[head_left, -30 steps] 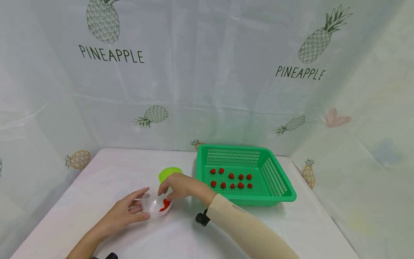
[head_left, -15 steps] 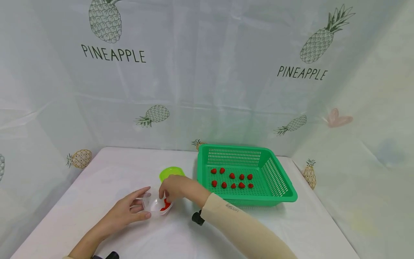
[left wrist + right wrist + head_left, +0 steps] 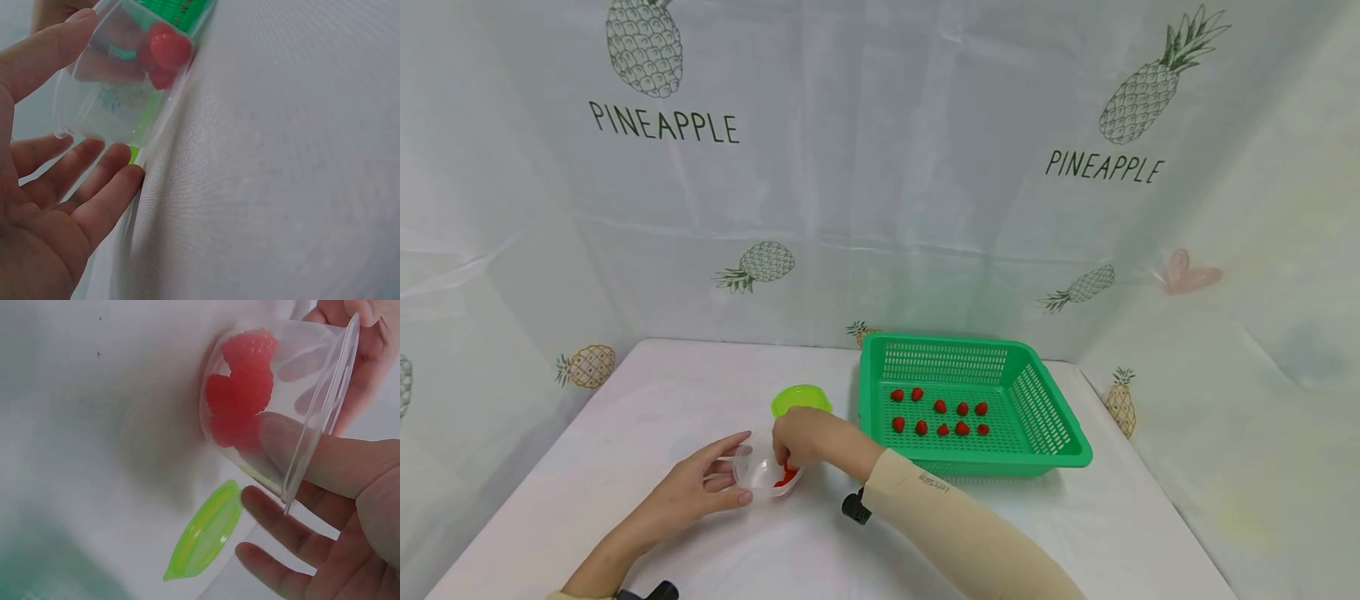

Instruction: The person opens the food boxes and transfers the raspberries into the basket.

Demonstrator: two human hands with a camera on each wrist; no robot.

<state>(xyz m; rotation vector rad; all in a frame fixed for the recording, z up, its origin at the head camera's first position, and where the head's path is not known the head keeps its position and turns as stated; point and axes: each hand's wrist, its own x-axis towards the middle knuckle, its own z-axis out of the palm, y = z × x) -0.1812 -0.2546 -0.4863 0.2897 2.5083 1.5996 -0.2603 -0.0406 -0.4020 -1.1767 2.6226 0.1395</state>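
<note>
A clear plastic cup (image 3: 752,473) with several red raspberries (image 3: 240,387) at its bottom stands on the white cloth. My left hand (image 3: 681,500) rests beside it, fingers loosely extended along the left side and thumb at the front. The left wrist view shows that thumb by the rim and the left hand's palm (image 3: 37,231). From the right, my right hand (image 3: 812,437) reaches down into the cup and pinches a raspberry (image 3: 787,473). Its thumb (image 3: 284,437) presses the berries, seen through the wall. The opposing fingertip is hidden; other fingers extend outside.
A green slotted basket (image 3: 1067,458) stands at the right with raspberries (image 3: 940,407) in two rows on its floor. Behind the cup, partly covered by my right hand, lies a lime-green dish (image 3: 797,396). A pineapple-print curtain (image 3: 880,167) hangs along the back and sides.
My right hand has lowered further into the cup, and its spread thumb and fingers have come together at the raspberries. My left hand stays beside the cup.
</note>
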